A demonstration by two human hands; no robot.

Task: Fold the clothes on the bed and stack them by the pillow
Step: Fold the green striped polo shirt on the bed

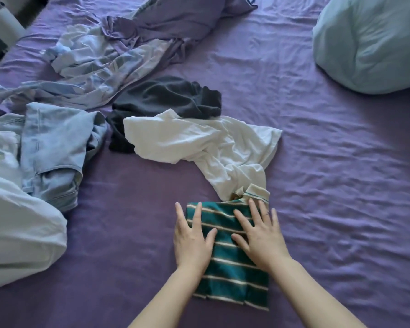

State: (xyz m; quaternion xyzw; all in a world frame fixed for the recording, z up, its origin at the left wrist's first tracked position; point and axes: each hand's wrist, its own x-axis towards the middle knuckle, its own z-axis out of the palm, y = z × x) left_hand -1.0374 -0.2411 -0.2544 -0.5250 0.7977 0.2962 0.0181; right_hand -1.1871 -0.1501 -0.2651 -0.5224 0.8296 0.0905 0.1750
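A green shirt with cream stripes [232,278] lies folded into a narrow rectangle on the purple bed sheet [329,174], its beige collar at the far end. My left hand [192,240] presses flat on the shirt's left edge, fingers spread. My right hand [260,235] lies flat on its upper right part, just below the collar. A crumpled white T-shirt [199,143] sits right behind the folded shirt. A dark garment [166,98] lies behind that. Light blue jeans [55,150] are bunched at the left. A pale blue pillow [369,43] rests at the far right.
A rumpled pale patterned cloth [100,65] and a purple cloth [175,22] lie at the back left. A pale blue duvet or pillow [17,228] bulges at the near left. Bare sheet stretches between the clothes and the pillow.
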